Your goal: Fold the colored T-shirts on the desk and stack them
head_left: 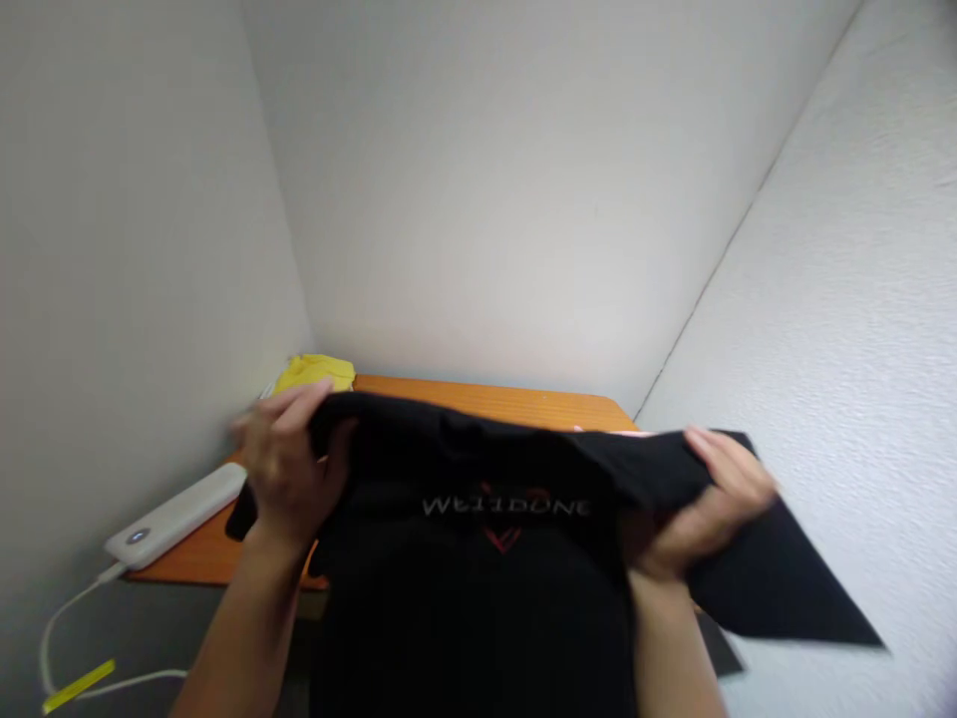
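A black T-shirt (pixel 471 618) hangs stretched between my two hands above the table, its lower part running out of the bottom of the view. Pale lettering and a small red mark, apparently upside down, show on its front. My left hand (pixel 295 464) is closed around the upper left edge of the cloth, slightly blurred. On the other side, my right hand (pixel 714 499) grips the upper right edge between thumb and fingers. Beyond that hand a pointed flap, which looks like a sleeve, juts out to the right.
Behind the shirt is an orange-brown wooden table (pixel 493 399) set against pale walls. A yellow cloth (pixel 318 371) lies at its back left. A white power bank (pixel 175 514) with a white cable (pixel 49 633) rests on the left edge. The right wall (pixel 844 399) stands close.
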{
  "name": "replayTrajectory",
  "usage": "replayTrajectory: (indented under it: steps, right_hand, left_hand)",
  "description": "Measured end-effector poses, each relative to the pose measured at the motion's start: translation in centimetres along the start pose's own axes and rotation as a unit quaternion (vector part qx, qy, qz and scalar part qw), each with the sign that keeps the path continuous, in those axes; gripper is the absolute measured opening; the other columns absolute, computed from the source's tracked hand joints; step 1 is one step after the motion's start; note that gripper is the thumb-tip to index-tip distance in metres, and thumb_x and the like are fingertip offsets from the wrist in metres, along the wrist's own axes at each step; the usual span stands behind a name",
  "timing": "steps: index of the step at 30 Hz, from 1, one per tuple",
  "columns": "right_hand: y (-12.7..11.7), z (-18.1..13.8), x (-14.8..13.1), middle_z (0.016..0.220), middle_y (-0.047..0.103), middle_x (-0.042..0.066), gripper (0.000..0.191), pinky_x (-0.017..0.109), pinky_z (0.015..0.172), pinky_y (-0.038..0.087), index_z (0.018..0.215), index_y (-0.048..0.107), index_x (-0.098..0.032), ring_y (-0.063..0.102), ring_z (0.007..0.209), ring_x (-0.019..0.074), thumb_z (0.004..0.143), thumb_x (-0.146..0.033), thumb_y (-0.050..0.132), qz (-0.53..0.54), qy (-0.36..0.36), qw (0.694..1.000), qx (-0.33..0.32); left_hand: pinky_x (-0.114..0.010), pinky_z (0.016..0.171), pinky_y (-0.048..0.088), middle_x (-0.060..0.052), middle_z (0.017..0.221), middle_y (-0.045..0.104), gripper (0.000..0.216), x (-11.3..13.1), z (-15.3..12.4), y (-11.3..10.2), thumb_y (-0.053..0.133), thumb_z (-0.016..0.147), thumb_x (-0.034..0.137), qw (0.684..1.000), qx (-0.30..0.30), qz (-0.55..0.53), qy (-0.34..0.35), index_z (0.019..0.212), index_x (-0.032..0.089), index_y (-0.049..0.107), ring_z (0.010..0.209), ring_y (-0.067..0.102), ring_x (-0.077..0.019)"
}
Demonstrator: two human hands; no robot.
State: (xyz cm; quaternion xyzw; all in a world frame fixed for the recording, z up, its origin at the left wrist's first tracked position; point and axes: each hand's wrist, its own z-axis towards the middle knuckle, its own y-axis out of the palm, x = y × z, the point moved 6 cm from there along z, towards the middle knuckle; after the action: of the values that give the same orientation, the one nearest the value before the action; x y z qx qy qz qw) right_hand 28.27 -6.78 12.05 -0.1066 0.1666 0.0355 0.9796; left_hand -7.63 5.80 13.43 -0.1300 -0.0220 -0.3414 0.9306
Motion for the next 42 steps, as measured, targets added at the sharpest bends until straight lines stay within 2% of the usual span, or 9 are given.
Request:
replayTrajectory:
  steps: [4, 9, 14, 17, 22, 26, 30, 35, 42]
  right_hand:
    - [6.1, -0.9, 0.8, 0.134, 0.043, 0.019, 0.050, 0.056, 0.104, 0.036, 0.138, 0.039, -0.014, 0.040, 0.127, 0.0313, 0.093, -0.034, 0.044, -0.018, -0.003, 0.996, -0.090]
    - [12.0, -9.0, 3.7, 0.124, 0.056, 0.015, 0.043, 0.049, 0.103, 0.039, 0.130, 0.049, -0.015, 0.047, 0.121, 0.0298, 0.093, -0.037, 0.042, -0.036, 0.018, 0.961, -0.275]
    - [12.5, -17.3, 6.2, 0.144, 0.044, 0.015, 0.053, 0.056, 0.106, 0.031, 0.135, 0.052, -0.017, 0.030, 0.138, 0.0375, 0.091, -0.045, 0.046, -0.161, 0.056, 0.866, -0.471]
    - [11.8, -18.3, 6.9, 0.150, 0.038, 0.011, 0.059, 0.059, 0.108, 0.026, 0.139, 0.050, -0.023, 0.025, 0.141, 0.0379, 0.089, -0.054, 0.046, -0.187, 0.052, 0.819, -0.540]
    - [16.0, -12.6, 6.6, 0.142, 0.049, 0.013, 0.061, 0.057, 0.112, 0.018, 0.135, 0.055, -0.019, 0.032, 0.137, 0.0373, 0.093, -0.059, 0.038, -0.192, 0.041, 0.813, -0.548]
    - [23.4, -10.3, 5.8, 0.156, 0.029, 0.004, 0.053, 0.051, 0.115, 0.012, 0.146, 0.040, -0.027, 0.014, 0.145, 0.0276, 0.099, -0.049, 0.028, -0.124, -0.008, 0.807, -0.578]
    - [28.1, -12.8, 7.5, 0.161, 0.006, -0.002, 0.059, 0.066, 0.110, 0.000, 0.151, 0.021, -0.040, -0.008, 0.145, 0.0368, 0.096, -0.062, 0.025, -0.148, 0.039, 0.758, -0.634]
    - [30.2, -14.5, 8.8, 0.162, -0.002, -0.001, 0.065, 0.072, 0.103, -0.008, 0.151, 0.014, -0.043, -0.016, 0.142, 0.0423, 0.092, -0.070, 0.019, -0.187, 0.091, 0.753, -0.624]
    - [30.8, -14.2, 9.1, 0.161, 0.007, -0.001, 0.067, 0.072, 0.103, -0.009, 0.150, 0.020, -0.044, -0.013, 0.143, 0.0418, 0.089, -0.073, 0.022, -0.177, 0.087, 0.785, -0.588]
  left_hand:
    - [-0.047, 0.101, 0.038, -0.015, 0.131, 0.055, 0.041, -0.3, 0.2, 8.1, 0.051, 0.093, 0.033, 0.981, -0.188, 0.052, 0.011, 0.130, 0.017, 0.052, 0.122, 0.050, -0.0304]
    - [-0.044, 0.108, 0.035, -0.008, 0.138, 0.054, 0.033, -0.3, -7.8, 13.7, 0.041, 0.097, 0.033, 0.927, -0.374, -0.019, 0.024, 0.125, 0.023, 0.058, 0.129, 0.047, -0.0238]
    - [-0.047, 0.114, 0.028, -0.008, 0.151, 0.040, 0.048, -1.5, -14.5, 16.1, 0.038, 0.097, 0.046, 0.852, -0.523, -0.022, 0.004, 0.138, 0.025, 0.049, 0.141, 0.034, -0.0252]
    - [-0.051, 0.114, 0.026, -0.008, 0.151, 0.039, 0.056, -2.8, -15.9, 16.9, 0.037, 0.095, 0.055, 0.794, -0.608, -0.005, -0.017, 0.141, 0.026, 0.047, 0.141, 0.032, -0.0285]
    - [-0.047, 0.116, 0.021, -0.007, 0.145, 0.049, 0.057, -2.4, -13.3, 20.5, 0.030, 0.096, 0.056, 0.810, -0.587, 0.017, -0.009, 0.137, 0.024, 0.053, 0.140, 0.035, -0.0278]
    - [-0.058, 0.115, 0.014, -0.005, 0.157, 0.030, 0.059, -1.0, -13.2, 25.8, 0.020, 0.097, 0.056, 0.812, -0.581, 0.032, -0.041, 0.145, 0.030, 0.040, 0.146, 0.019, -0.0314]
    - [-0.073, 0.107, 0.001, -0.008, 0.159, 0.021, 0.063, -2.3, -15.1, 28.9, 0.021, 0.094, 0.063, 0.808, -0.579, 0.068, -0.084, 0.148, 0.033, 0.033, 0.147, 0.009, -0.0383]
    - [-0.068, 0.110, -0.005, -0.002, 0.160, 0.020, 0.061, -4.7, -15.5, 30.3, 0.020, 0.093, 0.065, 0.816, -0.567, 0.076, -0.082, 0.148, 0.040, 0.029, 0.148, 0.004, -0.0327]
    - [-0.070, 0.108, -0.005, -0.003, 0.160, 0.019, 0.062, -5.2, -15.4, 31.0, 0.018, 0.092, 0.066, 0.818, -0.564, 0.085, -0.072, 0.148, 0.041, 0.026, 0.148, 0.004, -0.0327]
